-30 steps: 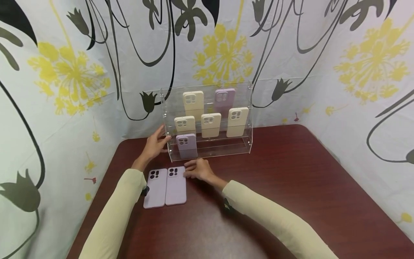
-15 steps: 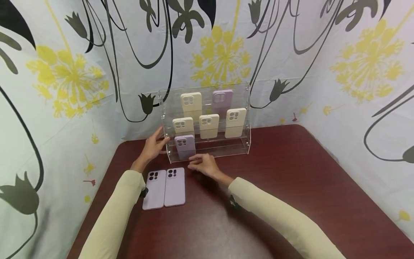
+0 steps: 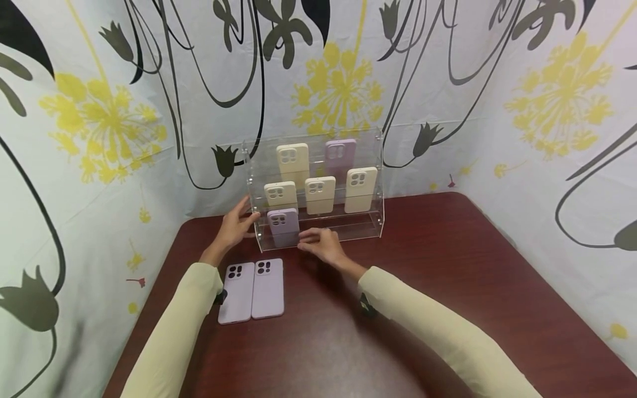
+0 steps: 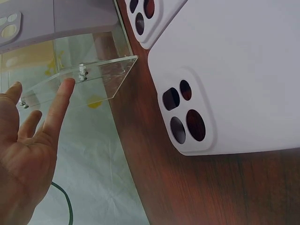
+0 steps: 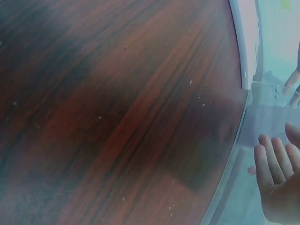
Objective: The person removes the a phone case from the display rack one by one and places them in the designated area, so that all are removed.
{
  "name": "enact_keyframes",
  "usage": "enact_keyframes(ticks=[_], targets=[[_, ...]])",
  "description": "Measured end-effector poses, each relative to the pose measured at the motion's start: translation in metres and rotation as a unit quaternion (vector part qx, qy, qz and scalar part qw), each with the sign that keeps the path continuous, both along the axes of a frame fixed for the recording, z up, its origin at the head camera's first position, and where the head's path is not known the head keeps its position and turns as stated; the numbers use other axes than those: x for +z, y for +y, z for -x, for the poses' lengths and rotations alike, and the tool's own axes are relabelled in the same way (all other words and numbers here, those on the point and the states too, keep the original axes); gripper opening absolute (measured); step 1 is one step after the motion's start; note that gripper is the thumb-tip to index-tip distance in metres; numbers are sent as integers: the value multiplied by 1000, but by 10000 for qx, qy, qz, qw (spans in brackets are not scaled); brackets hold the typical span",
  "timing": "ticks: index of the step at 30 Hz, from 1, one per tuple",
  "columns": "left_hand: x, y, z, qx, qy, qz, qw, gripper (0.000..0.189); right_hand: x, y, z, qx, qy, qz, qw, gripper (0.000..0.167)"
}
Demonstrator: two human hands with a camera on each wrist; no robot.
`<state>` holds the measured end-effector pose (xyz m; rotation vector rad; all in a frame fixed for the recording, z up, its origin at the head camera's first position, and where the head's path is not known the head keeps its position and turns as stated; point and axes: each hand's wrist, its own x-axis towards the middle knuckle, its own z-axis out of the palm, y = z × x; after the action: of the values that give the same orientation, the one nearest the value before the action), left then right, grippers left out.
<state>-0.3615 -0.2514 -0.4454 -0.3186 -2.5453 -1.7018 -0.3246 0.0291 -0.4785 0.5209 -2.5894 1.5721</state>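
A wood-grained tabletop (image 5: pixel 117 103) fills the left and middle of the frame, with a lilac phone case (image 5: pixel 244 42) seen nearly edge-on at upper right. At lower right, the right hand (image 5: pixel 281 185) extends its fingers before a clear stand (image 5: pixel 234 187); the left hand (image 5: pixel 295 78) shows partly at the right edge.

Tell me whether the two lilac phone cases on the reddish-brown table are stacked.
No, one lilac phone case lies flat beside the other lilac phone case on the table.

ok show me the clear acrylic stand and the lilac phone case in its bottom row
Clear acrylic stand (image 3: pixel 360 230), head view, bottom front panel.
Bottom-row lilac phone case (image 3: pixel 291 225), head view, back beside camera cutouts.
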Motion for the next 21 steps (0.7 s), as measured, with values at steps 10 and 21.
enact_keyframes(ticks=[10,21], targets=[[-1,0,1,-30,39,-7,10000,74,10,0,8,-172,276,409,9986,24],[1,2,-1,-16,0,-87,10000,73,24,-3,20,-289,523,464,9971,30]])
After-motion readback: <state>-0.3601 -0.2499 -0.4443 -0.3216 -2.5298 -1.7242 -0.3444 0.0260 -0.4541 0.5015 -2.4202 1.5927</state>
